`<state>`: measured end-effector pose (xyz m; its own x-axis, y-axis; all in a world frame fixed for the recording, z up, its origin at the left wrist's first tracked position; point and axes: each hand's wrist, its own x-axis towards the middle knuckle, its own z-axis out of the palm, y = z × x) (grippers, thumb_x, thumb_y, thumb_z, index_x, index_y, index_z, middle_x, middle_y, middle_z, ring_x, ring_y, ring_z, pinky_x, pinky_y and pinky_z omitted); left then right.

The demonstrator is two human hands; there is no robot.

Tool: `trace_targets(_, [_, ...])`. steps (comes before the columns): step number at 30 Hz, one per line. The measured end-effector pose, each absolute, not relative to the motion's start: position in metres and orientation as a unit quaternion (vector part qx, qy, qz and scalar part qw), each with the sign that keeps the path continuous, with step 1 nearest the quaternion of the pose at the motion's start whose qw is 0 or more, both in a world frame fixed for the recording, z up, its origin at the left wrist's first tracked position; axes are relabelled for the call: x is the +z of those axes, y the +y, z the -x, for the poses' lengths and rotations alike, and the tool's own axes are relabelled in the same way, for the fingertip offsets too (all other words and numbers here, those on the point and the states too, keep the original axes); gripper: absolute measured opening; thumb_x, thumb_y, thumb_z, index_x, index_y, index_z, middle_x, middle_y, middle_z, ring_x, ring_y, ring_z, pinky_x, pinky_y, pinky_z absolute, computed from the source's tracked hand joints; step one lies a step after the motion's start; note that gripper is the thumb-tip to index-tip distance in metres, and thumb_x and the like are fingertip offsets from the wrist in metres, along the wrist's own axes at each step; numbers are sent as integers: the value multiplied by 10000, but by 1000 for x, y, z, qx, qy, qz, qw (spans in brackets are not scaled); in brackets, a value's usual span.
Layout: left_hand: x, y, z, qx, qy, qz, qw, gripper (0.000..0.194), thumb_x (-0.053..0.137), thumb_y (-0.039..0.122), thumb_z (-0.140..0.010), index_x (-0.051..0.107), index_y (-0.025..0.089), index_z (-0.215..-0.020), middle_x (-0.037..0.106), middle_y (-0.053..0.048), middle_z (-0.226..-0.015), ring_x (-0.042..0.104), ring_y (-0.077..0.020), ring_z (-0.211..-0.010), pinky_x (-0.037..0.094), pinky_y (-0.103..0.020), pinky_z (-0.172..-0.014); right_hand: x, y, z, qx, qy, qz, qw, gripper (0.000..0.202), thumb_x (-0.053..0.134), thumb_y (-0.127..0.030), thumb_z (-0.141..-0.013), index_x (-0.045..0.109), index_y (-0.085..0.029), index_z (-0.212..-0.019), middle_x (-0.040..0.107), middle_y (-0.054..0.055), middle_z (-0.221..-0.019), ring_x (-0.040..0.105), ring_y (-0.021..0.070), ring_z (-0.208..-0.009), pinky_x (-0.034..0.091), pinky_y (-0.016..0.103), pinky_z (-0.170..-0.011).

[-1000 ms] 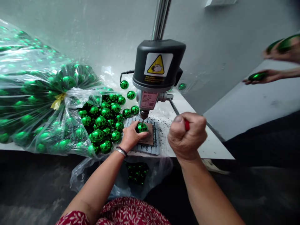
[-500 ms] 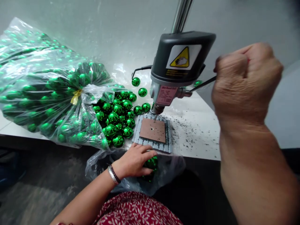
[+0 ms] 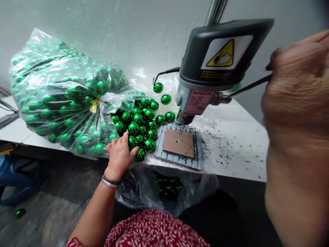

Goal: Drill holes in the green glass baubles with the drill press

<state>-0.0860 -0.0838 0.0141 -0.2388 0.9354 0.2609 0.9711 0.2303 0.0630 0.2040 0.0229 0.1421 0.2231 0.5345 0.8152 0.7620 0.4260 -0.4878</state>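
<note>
My left hand [image 3: 119,154] reaches in at the near edge of a pile of shiny green bauble balls [image 3: 133,128]. Its fingers are apart over the nearest balls, and I see none gripped. My right hand [image 3: 298,82], partly cut off at the right edge, is wrapped round the black feed lever [image 3: 250,87] of a small bench drill [image 3: 223,56]. Below the drill's thin bit [image 3: 182,129] lies a square brown board [image 3: 178,143] with a small hole in its middle. The board rests on the grey slotted drill base [image 3: 160,151].
A big clear bag of green balls [image 3: 61,89], gathered with a yellow tie [image 3: 94,105], lies on the white table [image 3: 241,151]. Dark shavings litter the right side. An open plastic bag [image 3: 195,185] with green balls hangs below the front edge. A blue stool [image 3: 17,178] stands lower left.
My left hand has moved from above the open bag leftward and up to the ball pile. My right hand stays on the lever. The whole view has shifted, bringing the stool further into sight.
</note>
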Motion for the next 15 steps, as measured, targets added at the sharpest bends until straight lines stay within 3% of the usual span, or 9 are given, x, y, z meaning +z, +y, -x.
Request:
trace_targets(3, [13, -79, 86, -123, -784, 606, 57, 631, 603, 430, -814, 452, 130, -1348, 673, -166, -1104, 552, -373, -1070, 390, -500, -873, 147, 17, -201, -89, -626, 555, 540, 283, 297, -282, -923, 509, -127, -821, 486, 34, -843, 467, 56, -821, 362, 263, -809])
trace_targets(6, [19, -76, 86, -246, -772, 587, -2, 577, 641, 411, -783, 505, 174, -1290, 668, -129, -1099, 562, -326, -1065, 390, -464, -911, 150, 15, -197, -71, -619, 554, 553, 243, 297, -273, -906, 471, -141, -798, 452, 34, -828, 428, 60, -791, 343, 265, -802])
trace_targets(11, [28, -76, 71, -545, -591, 479, -353, 567, 634, 429, -788, 485, 237, -1301, 632, -35, -1100, 603, -161, -896, 484, -286, -801, 152, 14, -192, -55, -589, 530, 607, 189, 353, -291, -866, 433, -160, -757, 419, 6, -738, 397, 54, -711, 301, 261, -732])
trace_targets(15, [22, -68, 44, -616, -432, 287, -593, 454, 683, 441, -741, 576, 209, -1116, 655, -15, -920, 607, -98, -674, 491, -218, -614, 157, 11, -188, -47, -586, 529, 612, 168, 377, -240, -848, 392, -157, -703, 418, -10, -685, 376, 41, -653, 278, 251, -686])
